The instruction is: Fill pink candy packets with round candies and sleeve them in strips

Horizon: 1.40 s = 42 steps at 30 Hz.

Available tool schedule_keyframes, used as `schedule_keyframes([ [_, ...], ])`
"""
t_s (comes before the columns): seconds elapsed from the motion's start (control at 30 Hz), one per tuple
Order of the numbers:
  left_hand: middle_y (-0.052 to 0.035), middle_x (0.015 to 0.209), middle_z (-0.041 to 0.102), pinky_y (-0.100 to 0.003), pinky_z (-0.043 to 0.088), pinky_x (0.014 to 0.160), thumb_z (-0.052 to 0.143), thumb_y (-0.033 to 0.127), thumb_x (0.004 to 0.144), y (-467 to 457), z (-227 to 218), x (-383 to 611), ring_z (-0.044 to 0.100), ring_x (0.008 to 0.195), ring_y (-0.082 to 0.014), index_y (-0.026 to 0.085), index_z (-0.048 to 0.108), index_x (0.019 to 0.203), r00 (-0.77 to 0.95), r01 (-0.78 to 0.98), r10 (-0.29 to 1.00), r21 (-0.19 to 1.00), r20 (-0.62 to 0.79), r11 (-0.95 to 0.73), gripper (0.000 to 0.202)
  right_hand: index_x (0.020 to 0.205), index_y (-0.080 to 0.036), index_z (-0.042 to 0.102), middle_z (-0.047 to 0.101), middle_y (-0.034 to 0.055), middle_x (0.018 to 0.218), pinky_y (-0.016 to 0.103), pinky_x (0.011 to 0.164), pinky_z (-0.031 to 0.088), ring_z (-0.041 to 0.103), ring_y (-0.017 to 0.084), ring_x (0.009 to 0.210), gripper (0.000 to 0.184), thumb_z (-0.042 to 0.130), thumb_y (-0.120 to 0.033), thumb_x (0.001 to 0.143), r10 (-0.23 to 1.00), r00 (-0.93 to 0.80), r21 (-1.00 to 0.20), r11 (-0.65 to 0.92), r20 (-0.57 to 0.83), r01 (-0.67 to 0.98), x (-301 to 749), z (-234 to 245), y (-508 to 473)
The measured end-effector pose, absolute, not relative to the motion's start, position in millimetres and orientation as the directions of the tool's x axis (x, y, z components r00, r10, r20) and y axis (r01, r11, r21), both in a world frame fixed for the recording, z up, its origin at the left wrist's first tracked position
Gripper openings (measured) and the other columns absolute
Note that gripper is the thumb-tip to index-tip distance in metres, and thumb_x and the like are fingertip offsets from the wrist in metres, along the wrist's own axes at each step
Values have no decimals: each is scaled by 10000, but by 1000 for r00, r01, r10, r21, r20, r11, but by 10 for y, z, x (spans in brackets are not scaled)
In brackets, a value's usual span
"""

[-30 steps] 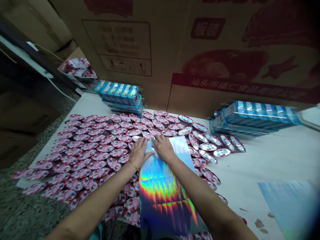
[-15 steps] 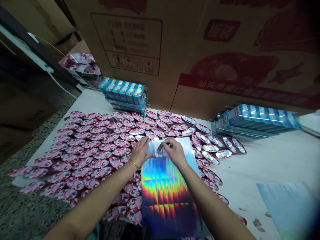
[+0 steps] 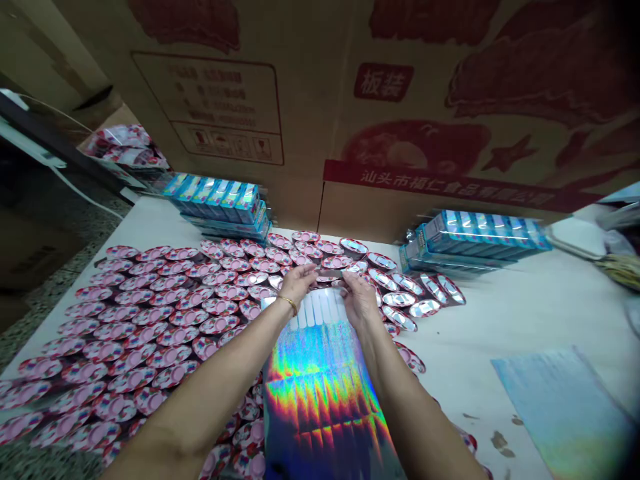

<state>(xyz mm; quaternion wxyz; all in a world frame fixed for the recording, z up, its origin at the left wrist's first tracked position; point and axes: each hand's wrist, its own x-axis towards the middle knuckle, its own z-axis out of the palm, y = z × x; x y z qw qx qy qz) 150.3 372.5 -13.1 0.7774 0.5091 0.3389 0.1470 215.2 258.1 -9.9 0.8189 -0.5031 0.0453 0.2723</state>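
Observation:
My left hand and my right hand pinch the two ends of a small thin strip, dark against the packages behind it. Both hands have their fingers closed. Beneath my wrists lies a shiny rainbow sheet of strip stickers, with pale bare strips across its far end. Around the sheet stand rows of red-and-pink packages with oval tops. Just beyond my hands, some oval tops carry silvery, shining strips.
Two film-wrapped stacks of blue boxes stand at the back, one left and one right. Behind them rises a large printed carton. Another shiny sheet lies on the white table at right.
My right hand has lifted the strip off the sheet and away from me. My left hand has come to its other end. The view has shifted slightly.

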Motion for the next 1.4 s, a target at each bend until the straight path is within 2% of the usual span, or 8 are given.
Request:
schedule_keyframes([
  [0.17, -9, 595, 577, -152, 239, 389, 705, 301, 551, 3753, -76, 1741, 514, 498, -68, 113, 602, 840, 779, 161, 454, 838, -432, 521, 360, 670, -155, 578, 558, -40, 577, 175, 395, 275, 470, 63, 494, 253, 722, -264, 493, 369, 854, -765, 402, -367, -502, 2317, -48, 2583],
  [0.47, 36, 491, 499, -155, 221, 361, 722, 220, 496, 3864, -119, 2018, 394, 406, -35, 111, 590, 665, 727, 133, 541, 860, -423, 493, 241, 713, -156, 601, 585, -20, 615, 196, 440, 324, 498, 91, 531, 273, 686, -338, 528, 292, 905, -855, 330, -311, -400, 2521, -137, 2755],
  [0.6, 28, 500, 534, -171, 287, 401, 661, 204, 572, 4009, -170, 2187, 415, 418, -49, 126, 606, 644, 635, 193, 678, 925, -371, 326, 120, 733, -160, 646, 620, 27, 708, 269, 626, 394, 531, 162, 703, 265, 569, -398, 645, 98, 995, -1000, 6, 5, 4, 2661, -282, 2892],
  [0.8, -20, 603, 620, -226, 388, 570, 616, 249, 625, 4254, -229, 2472, 544, 589, -124, 147, 645, 654, 571, 506, 810, 835, -137, -215, 110, 704, -210, 664, 587, 103, 819, 411, 729, 336, 466, 266, 857, 279, 448, -380, 748, -72, 958, -821, -536, 278, 198, 2770, -448, 3167],
  [0.97, -85, 774, 667, -256, 390, 651, 575, 279, 672, 4301, -207, 2524, 580, 733, -178, 158, 671, 719, 623, 639, 780, 616, -62, -461, 162, 766, -213, 650, 550, 130, 867, 465, 737, 306, 440, 290, 884, 301, 370, -318, 796, 12, 962, -669, -716, 273, 199, 2753, -539, 3250],
  [1.23, -80, 816, 634, -279, 391, 676, 559, 240, 697, 4238, -205, 2541, 568, 765, -190, 172, 604, 863, 637, 623, 769, 552, 52, -554, 185, 869, -176, 603, 551, 152, 873, 465, 735, 293, 420, 300, 902, 296, 370, -345, 802, 58, 976, -722, -664, 209, 194, 2856, -427, 3156],
  [1.3, -74, 828, 620, -273, 391, 695, 528, 260, 727, 4295, -137, 2366, 554, 784, -180, 163, 591, 885, 633, 589, 765, 565, 120, -577, 196, 868, -188, 608, 561, 129, 894, 453, 760, 292, 426, 291, 917, 261, 384, -305, 804, 152, 957, -656, -701, 246, 280, 2853, -330, 3029],
  [1.4, -59, 816, 601, -261, 384, 727, 460, 344, 776, 4458, -58, 1804, 531, 798, -163, 154, 610, 840, 722, 493, 669, 548, 176, -676, 251, 952, -203, 604, 569, 87, 941, 371, 793, 317, 450, 234, 920, 249, 400, -266, 823, 479, 802, -578, -561, 358, 593, 2700, -238, 2854],
])
